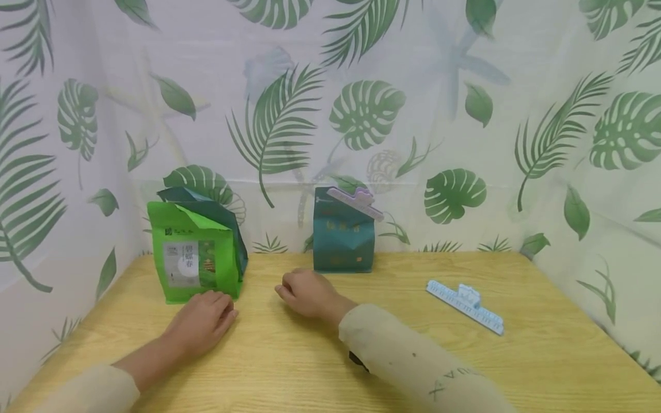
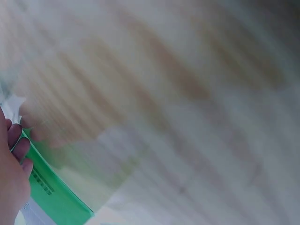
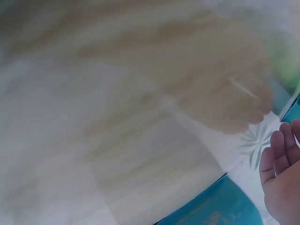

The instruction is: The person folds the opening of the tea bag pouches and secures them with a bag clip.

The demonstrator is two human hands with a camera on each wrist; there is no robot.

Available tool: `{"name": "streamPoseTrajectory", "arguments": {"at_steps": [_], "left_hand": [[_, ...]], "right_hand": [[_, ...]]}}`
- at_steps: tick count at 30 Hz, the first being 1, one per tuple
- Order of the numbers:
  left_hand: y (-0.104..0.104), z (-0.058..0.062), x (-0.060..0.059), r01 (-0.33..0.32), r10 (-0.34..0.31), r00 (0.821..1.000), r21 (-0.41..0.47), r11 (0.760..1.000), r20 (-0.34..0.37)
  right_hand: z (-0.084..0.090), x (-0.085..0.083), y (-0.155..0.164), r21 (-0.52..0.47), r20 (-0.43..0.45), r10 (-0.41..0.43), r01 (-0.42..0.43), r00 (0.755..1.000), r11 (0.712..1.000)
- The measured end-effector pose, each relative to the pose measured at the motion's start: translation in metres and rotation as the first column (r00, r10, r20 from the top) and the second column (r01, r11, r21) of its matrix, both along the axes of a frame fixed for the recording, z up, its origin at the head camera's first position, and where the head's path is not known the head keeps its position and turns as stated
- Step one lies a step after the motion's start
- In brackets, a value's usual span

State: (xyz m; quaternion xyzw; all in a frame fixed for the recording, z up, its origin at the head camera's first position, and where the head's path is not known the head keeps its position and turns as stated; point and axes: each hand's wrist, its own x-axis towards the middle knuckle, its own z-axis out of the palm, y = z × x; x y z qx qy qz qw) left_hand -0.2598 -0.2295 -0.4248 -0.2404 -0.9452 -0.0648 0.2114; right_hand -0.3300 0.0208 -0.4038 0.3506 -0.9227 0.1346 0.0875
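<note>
My left hand (image 1: pixel 200 324) lies low over the wooden table, fingers loosely curled, just in front of a bright green tea bag (image 1: pixel 193 255); nothing shows in its grasp. In the left wrist view, the fingers (image 2: pixel 18 140) overlap the green bag's edge. Further right, my right hand (image 1: pixel 308 293) rests near the table's middle, also loosely curled and holding nothing. Beyond it stands a teal tea bag (image 1: pixel 343 244), upright, with a light purple bag clip (image 1: pixel 356 202) slanted across its top right corner. To the right lies a pale blue bag clip (image 1: pixel 467 304).
A second, dark teal bag (image 1: pixel 219 211) stands behind the green one, mostly hidden by it. White cloth with green leaf prints (image 1: pixel 281 123) hangs behind the table (image 1: pixel 413 367) and along both sides.
</note>
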Motion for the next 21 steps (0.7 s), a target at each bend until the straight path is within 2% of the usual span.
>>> {"name": "streamPoseTrajectory", "arguments": {"at_steps": [4,11,16,21], "left_hand": [[-0.011,-0.001,0.002,-0.016,0.016,1.000,0.010,1.000,-0.011],[-0.031,-0.004,0.006,-0.064,0.064,0.998,0.028,0.998,0.015],[-0.045,-0.003,0.008,-0.103,0.102,0.994,0.036,0.994,0.036],[-0.057,-0.001,0.007,-0.117,0.117,0.993,0.048,0.992,0.003]], "right_hand": [[0.000,0.002,-0.011,0.011,-0.002,-0.006,0.007,1.000,1.000],[-0.005,0.005,-0.031,0.025,0.015,-0.068,0.067,0.998,0.997],[-0.004,0.008,-0.041,0.037,0.024,-0.063,0.063,0.998,0.997],[-0.002,0.011,-0.049,0.045,0.013,-0.045,0.045,0.999,0.998]]}}
